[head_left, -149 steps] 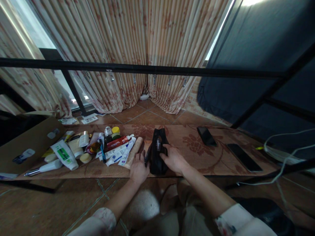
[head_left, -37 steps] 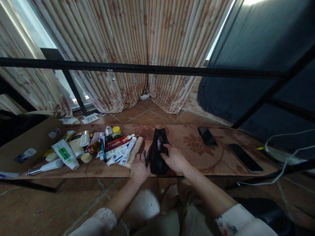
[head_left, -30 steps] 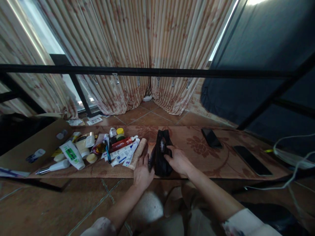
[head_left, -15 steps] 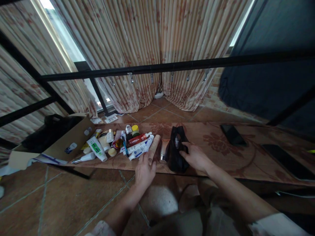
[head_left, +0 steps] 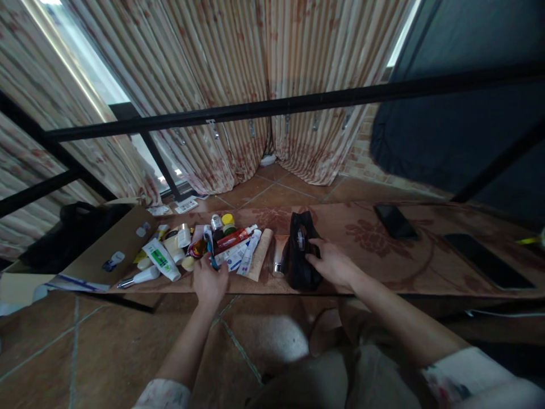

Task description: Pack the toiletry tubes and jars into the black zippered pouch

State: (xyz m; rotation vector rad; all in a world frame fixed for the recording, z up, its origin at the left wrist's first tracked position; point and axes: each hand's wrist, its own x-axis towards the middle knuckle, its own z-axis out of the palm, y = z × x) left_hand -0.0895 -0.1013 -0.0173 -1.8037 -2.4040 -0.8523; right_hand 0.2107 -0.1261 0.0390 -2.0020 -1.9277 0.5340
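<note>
Leftward from the beige tube (head_left: 260,254), the left hand (head_left: 210,278) has been moved to the blue item (head_left: 213,261); its grip cannot be told
On the cloth-covered bench (head_left: 336,220), the black pouch (head_left: 304,274) is pinched by the right hand (head_left: 335,262), presumably so it is kept upright

L sleeve (head_left: 164,395): loose wht fabric, faint pinkish floral print, ends partway up forearm
R sleeve (head_left: 477,378): matching wht fabric, more showing; pink-red & dk grn floral patch nr cuff edge
L hand (head_left: 210,281): bare, forearm uncovered to cuff
R hand (head_left: 334,262): bare, ditto
Trousers (head_left: 383,375): dull khaki-brn cloth, soft folds, in shadow; lower legs too dim for detail
</note>
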